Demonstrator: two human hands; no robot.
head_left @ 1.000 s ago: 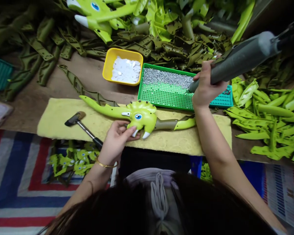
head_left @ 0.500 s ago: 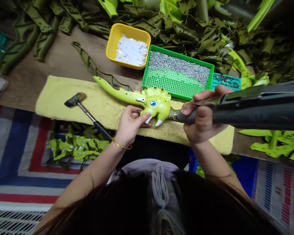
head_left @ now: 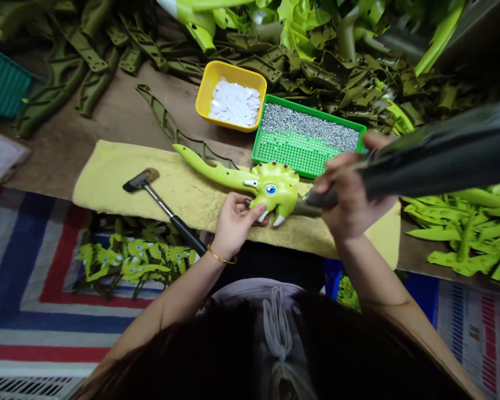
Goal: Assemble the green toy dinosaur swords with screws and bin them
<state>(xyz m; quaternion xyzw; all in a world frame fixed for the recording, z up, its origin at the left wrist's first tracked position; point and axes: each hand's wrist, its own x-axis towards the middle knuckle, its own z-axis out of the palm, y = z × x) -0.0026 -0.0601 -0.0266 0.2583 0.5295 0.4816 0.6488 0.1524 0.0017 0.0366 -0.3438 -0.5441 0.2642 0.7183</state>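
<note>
Snugly pinched glossy green horned head point(head_left: 277, 189), nubbly yellow cloth point(head_left: 120, 166)

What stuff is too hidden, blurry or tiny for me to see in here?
- Green toy's far end: head view, behind the right hand and gray tool.
- Gray tool's tip: head view, blurred.
- Gray tool's back end: head view, cut off by the right edge.
- Metal pieces in the green tray: head view, too small to count.
</note>
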